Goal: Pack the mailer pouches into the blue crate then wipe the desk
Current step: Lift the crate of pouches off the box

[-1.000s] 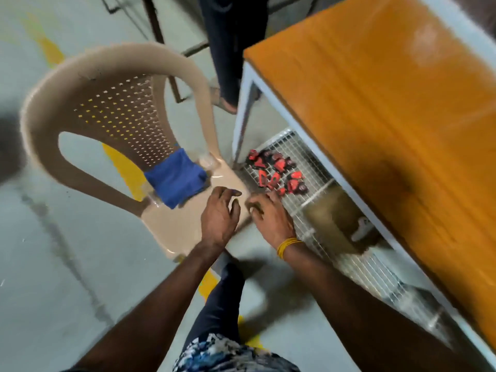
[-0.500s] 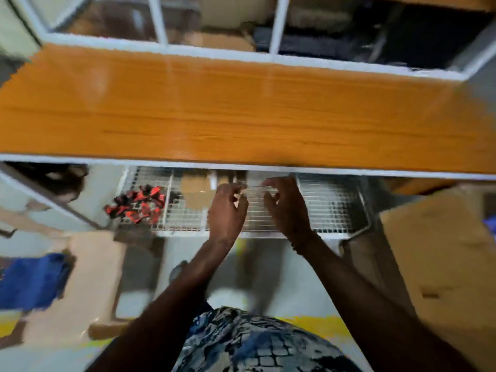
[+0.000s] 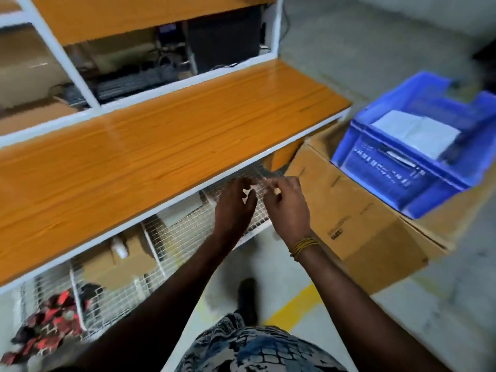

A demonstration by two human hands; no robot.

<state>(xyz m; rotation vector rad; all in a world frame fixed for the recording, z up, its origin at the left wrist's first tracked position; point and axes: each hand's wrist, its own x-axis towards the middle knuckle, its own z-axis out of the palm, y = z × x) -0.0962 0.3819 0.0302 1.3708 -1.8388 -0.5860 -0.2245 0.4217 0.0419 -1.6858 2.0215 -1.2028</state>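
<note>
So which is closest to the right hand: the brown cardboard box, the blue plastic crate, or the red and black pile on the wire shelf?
From the right hand:
1. Brown cardboard box, just to its right on the floor.
2. Blue plastic crate, farther right, sitting on that box.
3. Red and black pile, far left on the low wire shelf.

Grey concrete floor w/ yellow line; orange worktop, white wire shelf below, cardboard box beside.
</note>
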